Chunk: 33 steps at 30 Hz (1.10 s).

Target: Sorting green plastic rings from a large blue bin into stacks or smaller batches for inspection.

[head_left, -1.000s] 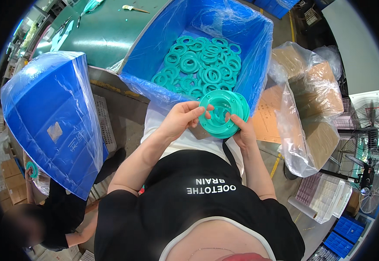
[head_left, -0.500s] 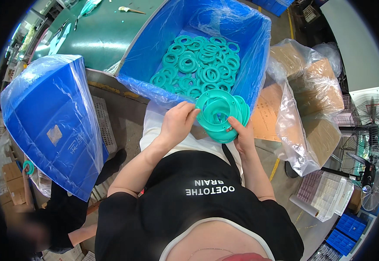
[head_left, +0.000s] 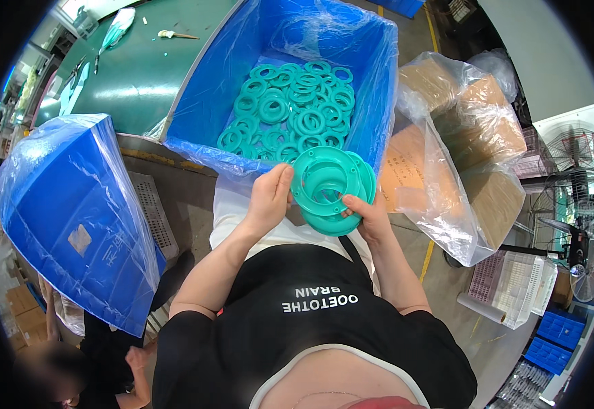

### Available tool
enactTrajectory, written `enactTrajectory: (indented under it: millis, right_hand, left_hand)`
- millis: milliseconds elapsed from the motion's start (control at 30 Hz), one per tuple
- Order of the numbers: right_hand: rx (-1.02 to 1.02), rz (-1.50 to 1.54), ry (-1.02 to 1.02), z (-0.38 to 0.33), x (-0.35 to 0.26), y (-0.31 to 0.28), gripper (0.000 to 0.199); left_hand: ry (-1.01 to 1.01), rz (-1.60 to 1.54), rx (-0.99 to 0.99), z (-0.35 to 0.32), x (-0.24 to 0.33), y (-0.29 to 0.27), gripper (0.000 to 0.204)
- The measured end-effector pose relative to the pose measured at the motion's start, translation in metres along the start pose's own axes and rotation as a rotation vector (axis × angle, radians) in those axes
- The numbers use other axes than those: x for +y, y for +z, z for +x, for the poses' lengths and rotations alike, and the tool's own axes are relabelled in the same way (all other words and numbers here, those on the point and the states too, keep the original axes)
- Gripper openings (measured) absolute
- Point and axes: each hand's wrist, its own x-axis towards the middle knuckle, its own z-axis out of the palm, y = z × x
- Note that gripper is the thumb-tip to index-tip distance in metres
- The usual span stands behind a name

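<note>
Ring stack: several flanged green rings (head_left: 330,178), nested and fanned, held outside the blue bin (head_left: 208,102), overlapping the near edge toward its right corner in this view.
Right hand: the hand (head_left: 370,215) clamps the stack's lower right rim, thumb on the face, fingers partly hidden behind.
Left hand: fingers of this hand (head_left: 268,198) curl at the stack's left rim; I cannot tell whether they grip it.
Lie: the stack sits between the hands, round with no long axis across its upturned face; the right hand is nearer, being on it.
Bin floor: loose green rings (head_left: 300,97) heaped from the middle toward the near edge.
Green table: its top (head_left: 140,78) meets the bin's left edge.
Bagged cartons: brown boxes (head_left: 491,123) beyond the bin's right edge.
</note>
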Motion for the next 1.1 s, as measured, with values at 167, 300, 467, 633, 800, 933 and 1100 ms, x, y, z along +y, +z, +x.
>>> enactTrajectory:
  millis: [167, 300, 467, 633, 800, 933, 1100]
  right_hand:
    - [0.018, -0.174, -0.049, 0.001, -0.022, 0.001, 0.044]
    - [-0.059, 0.021, -0.043, 0.012, -0.009, -0.033, 0.043]
    - [0.083, 0.390, -0.318, 0.016, -0.051, -0.072, 0.043]
    - [0.265, 0.639, -0.493, 0.030, -0.085, -0.112, 0.056]
    - [-0.124, 0.678, -0.281, 0.027, -0.021, -0.092, 0.044]
    - [-0.119, 0.123, -0.223, 0.022, -0.004, -0.027, 0.032]
    - [-0.202, 0.369, -0.049, 0.025, 0.017, -0.006, 0.034]
  left_hand:
    - [-0.051, -0.228, -0.032, -0.005, -0.006, 0.008, 0.035]
    - [-0.129, -0.803, -0.182, 0.006, -0.010, -0.008, 0.034]
    - [-0.380, -0.801, -0.207, 0.000, -0.016, -0.014, 0.026]
    - [-0.510, -0.734, -0.197, -0.008, -0.029, -0.010, 0.013]
    - [-0.475, -0.670, -0.269, -0.007, -0.012, 0.006, 0.014]
    - [-0.472, -0.565, -0.258, -0.007, 0.017, 0.020, 0.023]
    - [-0.396, -0.431, -0.282, -0.005, 0.004, 0.013, 0.026]
